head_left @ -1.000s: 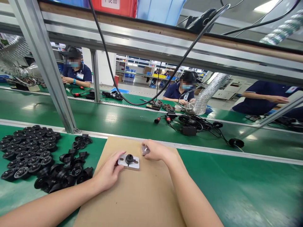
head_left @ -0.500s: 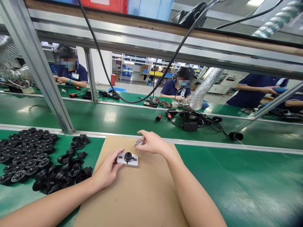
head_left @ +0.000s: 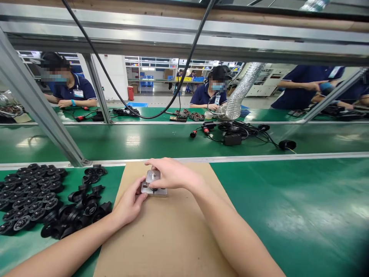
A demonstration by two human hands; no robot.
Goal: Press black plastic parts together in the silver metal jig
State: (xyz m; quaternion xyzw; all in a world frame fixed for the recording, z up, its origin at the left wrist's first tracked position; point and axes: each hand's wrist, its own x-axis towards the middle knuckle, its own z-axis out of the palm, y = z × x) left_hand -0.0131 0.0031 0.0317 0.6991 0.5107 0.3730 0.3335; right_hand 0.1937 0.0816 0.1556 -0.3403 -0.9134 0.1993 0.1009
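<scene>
My left hand (head_left: 131,200) grips the left end of a flat metal plate (head_left: 162,192), which lies on a brown cardboard sheet (head_left: 167,234). A small clear-grey block (head_left: 153,176) is pinched between the thumb and fingers of my right hand (head_left: 171,174), right above the plate's middle. Beneath the block, only a sliver of the black round plastic part (head_left: 154,189) on the plate shows; the block and my right thumb hide the rest. Whether the block touches that part I cannot tell.
Many black round caps (head_left: 31,192) and black elbow-shaped parts (head_left: 75,215) lie to the left on the green bench. Beyond the rail, black cables (head_left: 239,132) lie on a green surface. A metal post (head_left: 43,96) rises at left. Several co-workers sit or stand across.
My right hand has moved left with the block, from beyond the plate's right side to over the black part. My left hand stays on the plate. The view has shifted slightly.
</scene>
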